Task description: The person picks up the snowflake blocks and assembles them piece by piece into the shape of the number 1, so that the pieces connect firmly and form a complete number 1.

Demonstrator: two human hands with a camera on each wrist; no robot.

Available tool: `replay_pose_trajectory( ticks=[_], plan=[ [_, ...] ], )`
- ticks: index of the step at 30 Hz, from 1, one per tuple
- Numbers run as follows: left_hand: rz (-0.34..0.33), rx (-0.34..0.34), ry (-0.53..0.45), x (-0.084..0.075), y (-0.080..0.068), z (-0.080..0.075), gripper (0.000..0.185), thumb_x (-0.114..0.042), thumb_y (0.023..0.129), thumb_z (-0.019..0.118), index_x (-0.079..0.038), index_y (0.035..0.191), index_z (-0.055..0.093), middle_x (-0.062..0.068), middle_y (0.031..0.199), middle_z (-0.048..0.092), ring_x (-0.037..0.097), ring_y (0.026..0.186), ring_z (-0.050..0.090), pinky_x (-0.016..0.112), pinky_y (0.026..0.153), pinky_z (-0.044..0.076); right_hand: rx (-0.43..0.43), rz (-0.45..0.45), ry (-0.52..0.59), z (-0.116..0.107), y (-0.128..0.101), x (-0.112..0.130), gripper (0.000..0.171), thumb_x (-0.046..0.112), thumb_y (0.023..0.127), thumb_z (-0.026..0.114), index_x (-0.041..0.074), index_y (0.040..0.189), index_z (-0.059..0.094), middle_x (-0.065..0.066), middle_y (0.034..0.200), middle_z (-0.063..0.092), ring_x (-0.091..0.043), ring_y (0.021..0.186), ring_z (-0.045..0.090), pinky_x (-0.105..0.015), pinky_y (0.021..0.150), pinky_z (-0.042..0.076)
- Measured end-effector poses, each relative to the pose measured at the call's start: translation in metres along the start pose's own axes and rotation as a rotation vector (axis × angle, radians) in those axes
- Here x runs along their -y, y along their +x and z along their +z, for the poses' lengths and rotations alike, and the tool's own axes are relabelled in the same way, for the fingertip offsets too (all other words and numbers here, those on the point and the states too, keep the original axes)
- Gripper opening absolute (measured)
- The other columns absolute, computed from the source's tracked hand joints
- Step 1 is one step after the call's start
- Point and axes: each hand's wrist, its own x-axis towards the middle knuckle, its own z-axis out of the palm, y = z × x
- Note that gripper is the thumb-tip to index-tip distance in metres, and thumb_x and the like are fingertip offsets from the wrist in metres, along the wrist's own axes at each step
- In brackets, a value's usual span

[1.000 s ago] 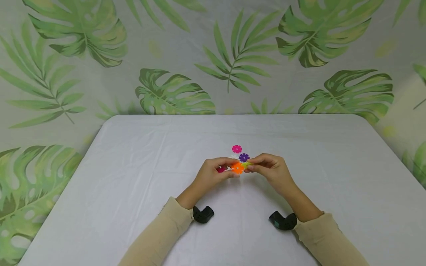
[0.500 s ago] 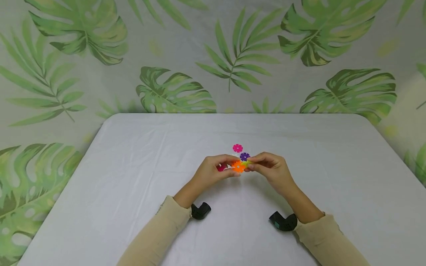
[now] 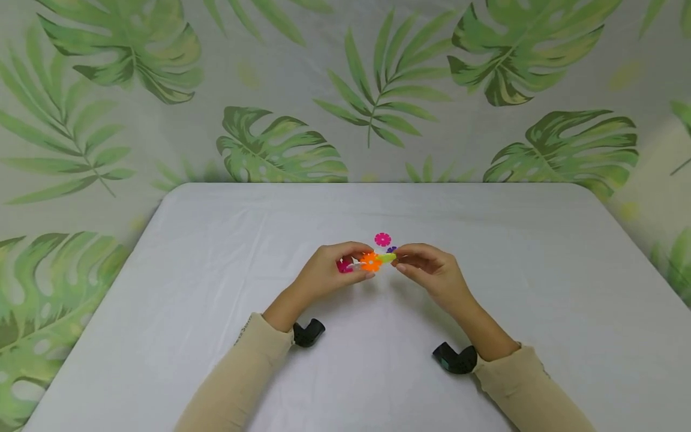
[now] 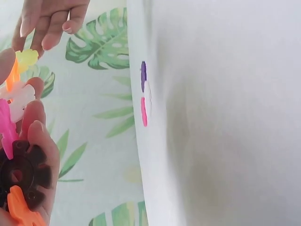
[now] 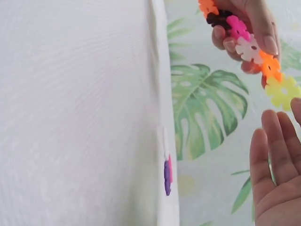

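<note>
My left hand grips a chain of slotted snowflake discs above the table. In the right wrist view the chain runs from an orange disc through a dark brown disc, a pink disc and a white disc to a second orange disc and a yellow disc at the end. My left thumb lies along the chain near the second orange disc. Just off the yellow disc, my right hand has its fingers extended and apart, holding nothing.
Beyond the hands, a pink disc, a purple disc and a white disc lie close together on the white-covered table. A leaf-patterned cloth hangs behind the table's far edge.
My right fingers, which pinched the yellow disc earlier, have come off it. The left hand has shifted left with the chain, and a gap shows between the hands. The right hand now overlaps the purple disc.
</note>
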Motion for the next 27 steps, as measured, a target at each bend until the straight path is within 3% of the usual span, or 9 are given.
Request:
replay_pose_trajectory(
  ticks=[6,11,15,18,22,24,27],
  plan=[
    [-0.006,-0.074,0.054,0.018,-0.004,-0.002,0.038,-0.035,0.067,0.065,-0.016,0.100,0.058,-0.009,0.084,0.057,0.001,0.061,0.044,0.018,0.050,0.041,-0.017,0.042,-0.126,-0.008,0.000,-0.011,0.036,-0.007,0.072,0.058,-0.005,0.106,0.049,-0.020,0.103,0.050,-0.030,0.096,0.047,-0.040,0.080,0.038],
    [-0.001,-0.111,0.069,0.022,-0.005,-0.003,0.039,-0.035,0.068,0.065,-0.015,0.100,0.057,-0.008,0.083,0.058,0.002,0.063,0.046,0.017,0.054,0.043,-0.004,0.094,-0.198,-0.017,0.000,-0.027,0.043,0.002,0.072,0.061,0.002,0.112,0.046,-0.012,0.111,0.048,-0.023,0.103,0.043,-0.035,0.083,0.037],
    [-0.002,-0.157,0.076,0.025,-0.006,-0.003,0.036,-0.032,0.068,0.066,-0.016,0.099,0.058,-0.008,0.081,0.058,0.001,0.062,0.046,0.017,0.053,0.043,0.003,0.118,-0.257,-0.017,0.002,-0.026,0.045,0.002,0.072,0.061,-0.002,0.114,0.043,-0.014,0.113,0.046,-0.023,0.106,0.042,-0.036,0.087,0.033],
    [-0.006,-0.183,0.063,0.017,-0.006,-0.006,0.035,-0.022,0.067,0.069,-0.011,0.098,0.058,-0.002,0.080,0.059,0.007,0.061,0.047,0.021,0.052,0.043,-0.007,0.150,-0.290,-0.016,0.003,-0.024,0.046,0.001,0.073,0.061,-0.005,0.114,0.041,-0.017,0.114,0.045,-0.027,0.107,0.040,-0.041,0.089,0.030],
    [-0.003,-0.194,0.057,0.017,-0.006,-0.006,0.036,-0.018,0.066,0.070,-0.010,0.098,0.058,0.000,0.081,0.059,0.008,0.060,0.047,0.023,0.051,0.043,-0.024,0.214,-0.345,-0.024,0.000,-0.046,0.050,0.012,0.072,0.063,-0.001,0.115,0.042,-0.013,0.115,0.045,-0.021,0.108,0.040,-0.034,0.090,0.031],
    [0.006,-0.197,0.062,0.027,-0.006,-0.005,0.036,-0.023,0.066,0.069,-0.013,0.099,0.058,-0.003,0.081,0.059,0.004,0.059,0.046,0.021,0.050,0.042,-0.027,0.255,-0.350,-0.029,-0.001,-0.059,0.053,0.018,0.071,0.064,0.001,0.116,0.042,-0.011,0.116,0.045,-0.016,0.108,0.040,-0.029,0.090,0.031],
    [0.008,-0.216,0.075,0.028,-0.006,-0.006,0.035,-0.026,0.067,0.068,-0.015,0.099,0.058,-0.005,0.081,0.059,0.002,0.059,0.046,0.019,0.050,0.042,-0.022,0.294,-0.359,-0.033,-0.002,-0.071,0.054,0.022,0.070,0.065,0.003,0.116,0.042,-0.009,0.116,0.046,-0.014,0.108,0.040,-0.027,0.089,0.032]
  ],
)
